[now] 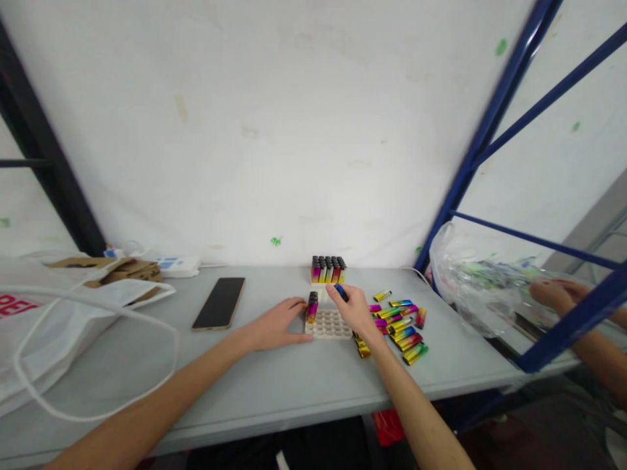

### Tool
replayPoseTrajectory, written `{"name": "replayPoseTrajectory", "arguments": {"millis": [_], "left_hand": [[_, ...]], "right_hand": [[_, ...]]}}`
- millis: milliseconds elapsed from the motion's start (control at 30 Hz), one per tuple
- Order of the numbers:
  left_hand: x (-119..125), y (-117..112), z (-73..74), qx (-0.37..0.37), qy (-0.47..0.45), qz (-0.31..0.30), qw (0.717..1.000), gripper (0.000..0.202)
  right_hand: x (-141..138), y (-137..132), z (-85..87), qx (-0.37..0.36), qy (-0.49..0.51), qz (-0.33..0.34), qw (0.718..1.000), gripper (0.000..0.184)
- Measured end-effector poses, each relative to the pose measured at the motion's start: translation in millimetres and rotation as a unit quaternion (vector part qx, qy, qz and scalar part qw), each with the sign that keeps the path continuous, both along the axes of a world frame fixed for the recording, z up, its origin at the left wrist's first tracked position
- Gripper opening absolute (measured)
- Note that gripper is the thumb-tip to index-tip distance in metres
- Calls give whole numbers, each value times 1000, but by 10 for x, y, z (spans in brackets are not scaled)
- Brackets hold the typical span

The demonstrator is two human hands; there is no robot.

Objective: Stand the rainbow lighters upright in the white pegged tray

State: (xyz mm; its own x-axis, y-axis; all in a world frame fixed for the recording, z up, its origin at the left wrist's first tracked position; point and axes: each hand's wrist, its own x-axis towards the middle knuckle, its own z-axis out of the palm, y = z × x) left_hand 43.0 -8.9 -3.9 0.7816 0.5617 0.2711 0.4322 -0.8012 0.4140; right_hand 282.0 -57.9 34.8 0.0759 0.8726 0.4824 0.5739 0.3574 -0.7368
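Note:
A white tray (331, 326) with rows of round holes lies on the grey table (274, 378). My left hand (278, 323) rests at the tray's left edge, fingers curled against it. One or two rainbow-coloured lighters (312, 307) stand in the tray's far left corner. My right hand (353, 308) hovers over the tray's right side, pinching a lighter (341, 292) by its dark end. Several loose lighters (404, 328) lie flat to the right. A full tray of upright lighters (328, 269) stands behind, by the wall.
A black phone (219, 303) lies left of the tray. A white bag (59, 326) and brown cardboard (115, 269) fill the left end. A blue rack post (482, 140) rises at the right; behind it another person's hands (556, 292) handle a clear plastic bag (470, 277).

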Motion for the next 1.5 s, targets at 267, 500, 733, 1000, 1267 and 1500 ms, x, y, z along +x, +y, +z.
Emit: {"name": "replayPoseTrajectory", "arguments": {"millis": [267,500,733,1000,1267,1500], "left_hand": [[7,-8,12,3,-4,-9,1000,69],[20,4,-11,1,-1,-3,1000,71],[15,-9,13,-3,-1,-5,1000,71],[21,-4,-2,-17,-14,-11,1000,68],[13,1,-8,-12,-19,-18,1000,68],[15,14,-18,-11,-8,-15,1000,70]], "right_hand": [[51,0,-31,-4,-30,16,999,53],[100,-38,71,-61,-18,149,987,34],[174,-242,355,15,-228,141,963,43],[52,-178,161,-99,-168,235,952,30],[15,-112,27,-70,-213,202,953,16],[-81,-78,-17,-63,-270,158,948,21]]}}
